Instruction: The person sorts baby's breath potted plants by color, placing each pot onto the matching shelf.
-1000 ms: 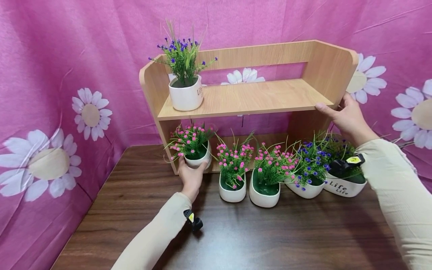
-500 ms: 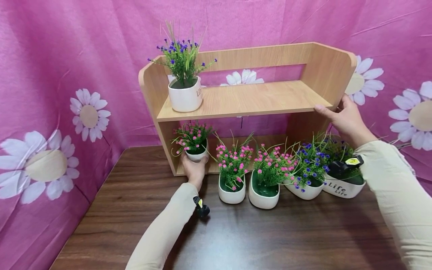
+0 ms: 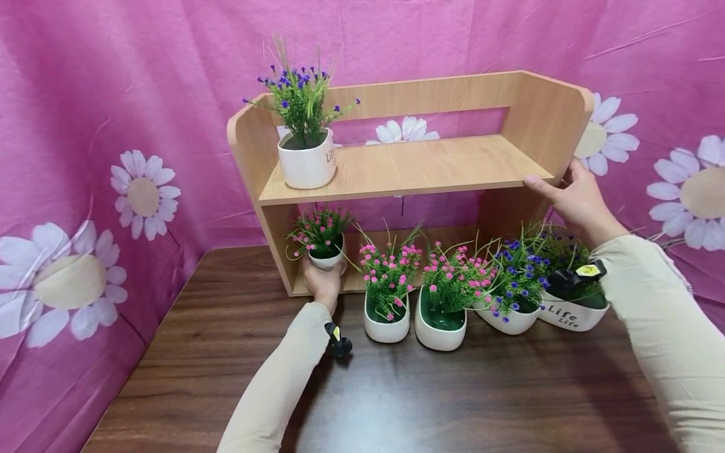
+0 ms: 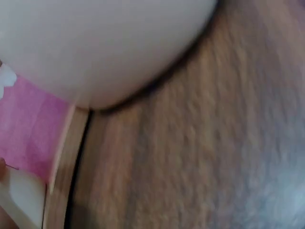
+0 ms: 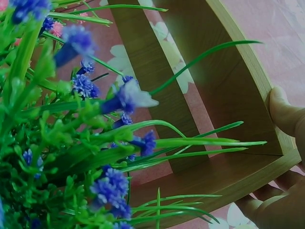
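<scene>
My left hand (image 3: 323, 280) holds a white pot (image 3: 326, 261) of pink artificial flowers at the left end of the wooden shelf's lower level. In the left wrist view, a large white pot (image 4: 95, 52) fills the top, and fingertips show beside a smaller white pot (image 4: 24, 198) at bottom left. My right hand (image 3: 580, 204) grips the right side of the two-level shelf (image 3: 419, 165), thumb on the front edge at the upper board. The right wrist view shows this hand (image 5: 281, 202) round the panel's edge, behind blue flowers (image 5: 112, 188).
A white pot (image 3: 308, 165) of blue-purple flowers stands on the upper board's left end. Before the shelf stand two pots of pink flowers (image 3: 387, 327) (image 3: 440, 333), then a blue-flowered pot (image 3: 512, 322) and a "Life" pot (image 3: 574, 316). All are on the dark wooden table (image 3: 453, 396).
My left hand has moved the pink-flowered pot back and inward, from the shelf's front edge onto the lower level. My right hand keeps its grip on the shelf side.
</scene>
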Action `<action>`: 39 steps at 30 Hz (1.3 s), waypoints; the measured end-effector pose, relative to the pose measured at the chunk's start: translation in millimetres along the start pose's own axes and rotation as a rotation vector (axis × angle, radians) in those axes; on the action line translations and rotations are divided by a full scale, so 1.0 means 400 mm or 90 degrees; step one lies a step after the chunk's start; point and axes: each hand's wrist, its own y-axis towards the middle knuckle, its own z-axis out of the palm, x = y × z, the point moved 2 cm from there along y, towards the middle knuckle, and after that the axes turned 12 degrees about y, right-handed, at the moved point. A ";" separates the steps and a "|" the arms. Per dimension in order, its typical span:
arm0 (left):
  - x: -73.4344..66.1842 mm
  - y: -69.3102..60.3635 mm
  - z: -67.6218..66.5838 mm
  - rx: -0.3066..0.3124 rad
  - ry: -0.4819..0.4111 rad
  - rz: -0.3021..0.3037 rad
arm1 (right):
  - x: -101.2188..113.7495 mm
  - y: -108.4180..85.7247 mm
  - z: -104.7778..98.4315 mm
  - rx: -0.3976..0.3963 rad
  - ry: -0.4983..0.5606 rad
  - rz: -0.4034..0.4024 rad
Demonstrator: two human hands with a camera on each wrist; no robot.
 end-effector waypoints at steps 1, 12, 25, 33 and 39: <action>0.001 0.002 0.001 0.001 -0.001 0.003 | 0.001 0.000 0.000 0.000 0.001 0.002; 0.007 0.012 0.003 -0.002 0.002 0.021 | 0.008 0.006 0.004 0.003 0.008 0.001; 0.017 0.000 -0.001 -0.008 0.012 0.030 | -0.007 -0.001 0.006 0.008 -0.002 0.029; 0.013 0.003 -0.002 -0.001 0.015 0.036 | -0.001 0.001 0.004 0.008 -0.003 0.032; 0.008 -0.005 -0.014 0.022 0.012 0.034 | 0.000 0.003 -0.001 0.006 -0.002 0.021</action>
